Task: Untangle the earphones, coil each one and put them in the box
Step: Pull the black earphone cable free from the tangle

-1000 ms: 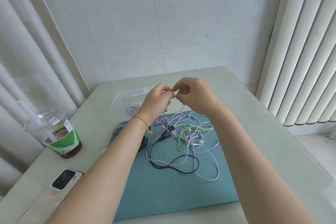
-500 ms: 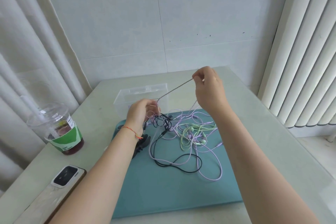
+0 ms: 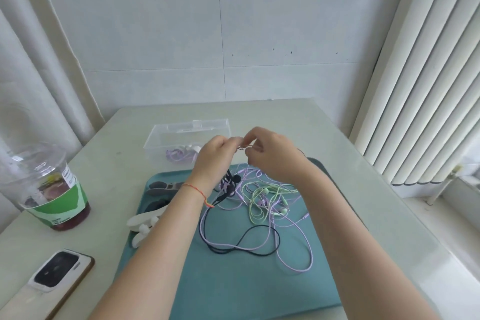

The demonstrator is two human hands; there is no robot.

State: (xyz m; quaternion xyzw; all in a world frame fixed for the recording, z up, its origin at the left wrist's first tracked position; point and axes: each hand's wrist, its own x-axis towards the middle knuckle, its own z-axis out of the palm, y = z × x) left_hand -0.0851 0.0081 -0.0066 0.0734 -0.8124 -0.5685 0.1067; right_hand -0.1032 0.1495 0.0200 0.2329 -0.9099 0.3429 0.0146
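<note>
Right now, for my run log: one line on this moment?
left hand: pinching cable | right hand: pinching cable | earphones: tangled | box: open

A clear plastic cup (image 3: 46,187) with a green band and a dark red drink stands at the left of the frame on the pale table (image 3: 363,189); a phone (image 3: 55,277) lies face down at the lower left; a teal mat (image 3: 233,280) covers the lower centre; white clips (image 3: 145,226) rest at its left edge; vertical blinds (image 3: 428,73) fill the right side; a tiled wall (image 3: 207,34) stands behind.
</note>
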